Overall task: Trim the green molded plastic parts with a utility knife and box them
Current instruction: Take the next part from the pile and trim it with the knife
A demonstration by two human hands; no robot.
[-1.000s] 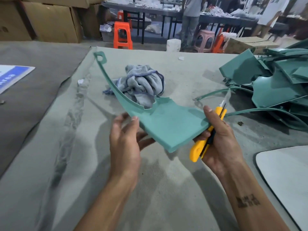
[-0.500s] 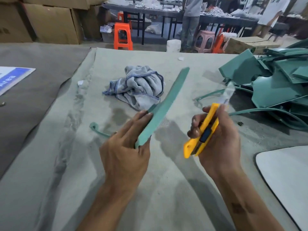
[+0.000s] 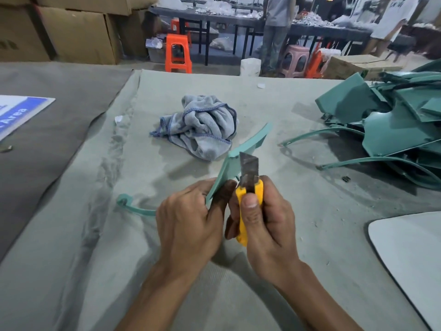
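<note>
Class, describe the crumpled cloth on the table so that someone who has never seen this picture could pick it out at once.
Start from the wide grey-green fabric-covered table that fills the picture. Near its middle, beyond the two hands, left of the heap of green moulded plastic parts, lies the crumpled grey-blue towel with darker blue stitched edging. It is the only soft, folded thing there; everything green around it is stiff plastic.

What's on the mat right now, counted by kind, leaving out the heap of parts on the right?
Green part in the left hand: 1
Yellow utility knife in the right hand: 1
Grey cloth: 1
Total: 3
</note>
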